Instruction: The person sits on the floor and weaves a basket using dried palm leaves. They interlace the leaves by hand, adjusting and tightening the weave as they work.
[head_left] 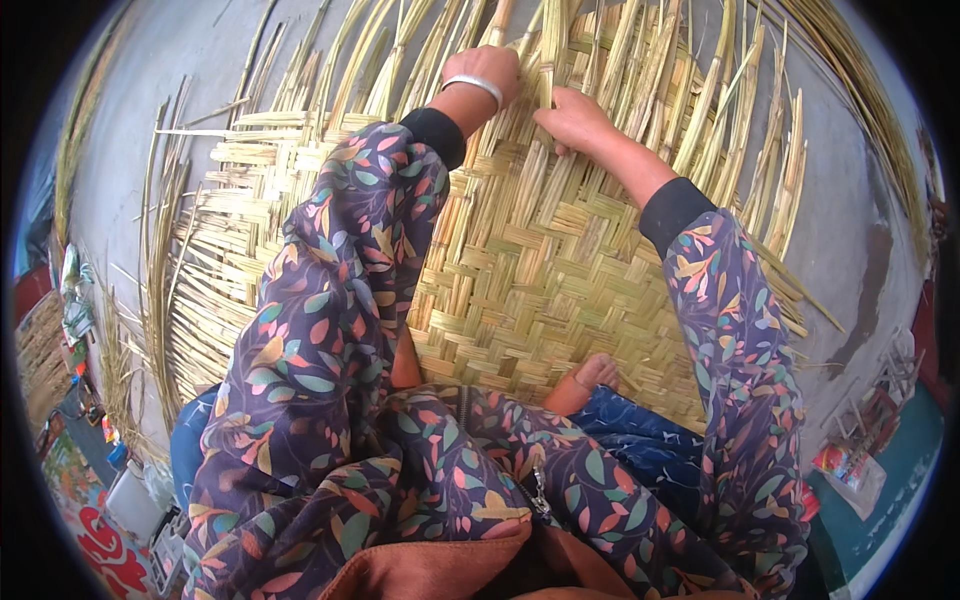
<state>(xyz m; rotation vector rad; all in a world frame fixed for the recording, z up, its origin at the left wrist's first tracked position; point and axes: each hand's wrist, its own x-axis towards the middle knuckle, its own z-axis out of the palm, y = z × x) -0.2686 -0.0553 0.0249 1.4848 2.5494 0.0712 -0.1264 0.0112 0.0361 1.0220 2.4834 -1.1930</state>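
Note:
A half-woven mat point(560, 270) of flat yellow-green reed strips lies under me, with a tight zigzag weave in its middle. At its far edge, loose reed strips point(640, 60) fan out away from me. My left hand point(485, 75), with a silver bangle at the wrist, is closed around a bundle of strips that sticks up beyond the fist. Just to its right and slightly nearer, my right hand point(577, 120) pinches an upright reed strip point(552, 50). The fingertips of both hands are partly hidden.
More unwoven strips point(215, 300) spread out on the left of the mat. Long thin stalks point(860, 80) lie on the grey floor point(840, 200) at the far right. My bare foot point(590, 380) rests on the mat. Assorted items sit along the lower left, and a plastic bag point(850, 480) at the lower right.

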